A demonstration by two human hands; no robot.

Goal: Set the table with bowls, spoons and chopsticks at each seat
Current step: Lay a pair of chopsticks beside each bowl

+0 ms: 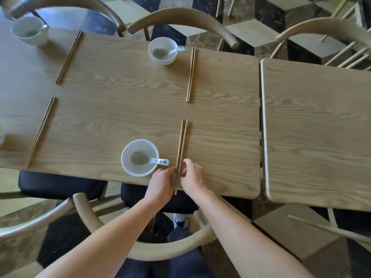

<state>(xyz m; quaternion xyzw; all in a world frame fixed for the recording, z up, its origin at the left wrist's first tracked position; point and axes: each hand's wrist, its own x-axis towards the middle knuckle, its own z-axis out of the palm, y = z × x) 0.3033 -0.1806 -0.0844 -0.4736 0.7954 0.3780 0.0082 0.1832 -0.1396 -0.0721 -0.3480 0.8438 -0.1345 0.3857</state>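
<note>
A pair of wooden chopsticks [182, 141] lies on the wooden table [124, 109] at the near seat, its near end sticking past the table edge. My left hand [161, 182] and my right hand [192, 177] pinch that near end from either side. Just left of them stands a white bowl [128, 157] with a white spoon [152, 160] in it. At the far seat sit another bowl [163, 59] with a spoon [174, 51] and a chopstick pair [191, 74]. Further left lie two more chopstick pairs [69, 57] [40, 133] and a third bowl [30, 31].
A second wooden table [317, 125] butts against the right side with a narrow gap. Curved-back wooden chairs [180, 19] stand around, one [140, 249] right under my arms with a dark cushion [60, 185] beside it. The floor is a dark and light pattern.
</note>
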